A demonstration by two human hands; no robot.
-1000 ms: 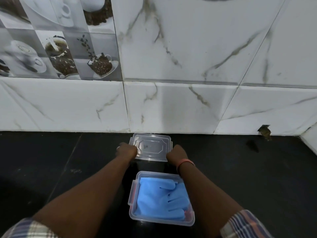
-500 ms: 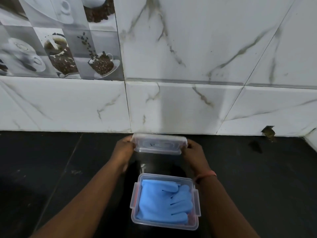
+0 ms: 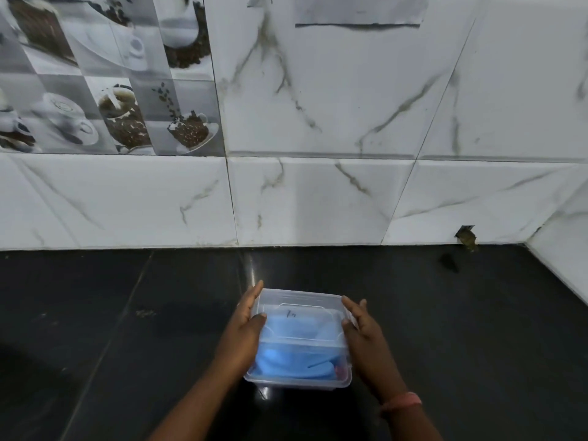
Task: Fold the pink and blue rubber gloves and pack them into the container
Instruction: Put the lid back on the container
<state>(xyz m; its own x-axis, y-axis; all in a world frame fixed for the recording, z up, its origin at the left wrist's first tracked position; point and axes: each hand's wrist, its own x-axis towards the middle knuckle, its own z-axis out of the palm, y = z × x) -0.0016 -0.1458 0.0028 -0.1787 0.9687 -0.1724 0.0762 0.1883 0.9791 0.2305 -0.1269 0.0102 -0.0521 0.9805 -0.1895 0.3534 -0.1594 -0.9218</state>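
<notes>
A clear plastic container (image 3: 299, 382) stands on the black counter (image 3: 127, 329), close in front of me. Folded blue gloves (image 3: 286, 361) fill it, and a bit of pink glove (image 3: 342, 372) shows at its right front corner. The clear lid (image 3: 300, 308) is over the container, its far edge higher than its near edge. My left hand (image 3: 245, 326) holds the lid's left edge with the thumb on top. My right hand (image 3: 366, 335) holds the right edge the same way, fingers pointing away from me.
A white marble-tiled wall (image 3: 318, 198) rises right behind the counter, with coffee-cup picture tiles (image 3: 111, 106) at the upper left. A side wall (image 3: 566, 265) closes in at the far right. A small hole (image 3: 466, 238) is in the wall base at right.
Both hands lifted the lid from the counter behind the container and brought it toward me, down over the container with the gloves.
</notes>
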